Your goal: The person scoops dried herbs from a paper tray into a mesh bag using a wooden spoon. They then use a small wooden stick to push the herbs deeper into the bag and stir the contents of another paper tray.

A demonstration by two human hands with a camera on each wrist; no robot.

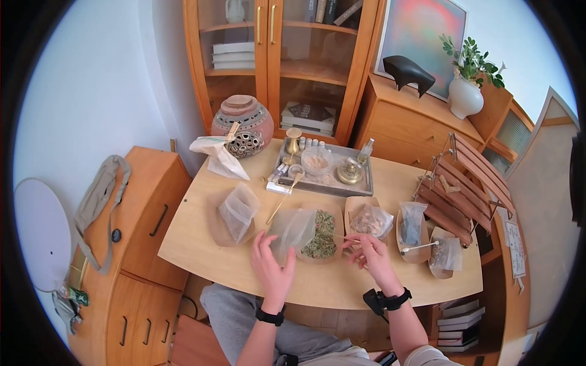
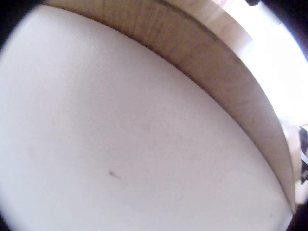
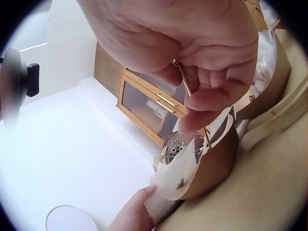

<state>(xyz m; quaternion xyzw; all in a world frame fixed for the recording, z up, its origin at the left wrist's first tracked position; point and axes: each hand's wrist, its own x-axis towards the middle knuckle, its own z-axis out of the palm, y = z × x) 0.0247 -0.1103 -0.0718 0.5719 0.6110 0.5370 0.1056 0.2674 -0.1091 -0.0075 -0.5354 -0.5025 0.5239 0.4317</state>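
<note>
Slender brass-coloured tool [image 3: 184, 81], pinched aslant in the right hand [image 1: 371, 255], extending over leafy green herbs [image 1: 320, 242] in a brown tray [image 3: 216, 169], its left side overlain by translucent wrapping [image 1: 294, 232] beside the left hand [image 1: 271, 270].

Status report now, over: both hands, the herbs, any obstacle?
Left hand holding translucent bag; right hand pinching thin metal tool. Green herbs in tray. Bag overlaps tray's left side.
</note>
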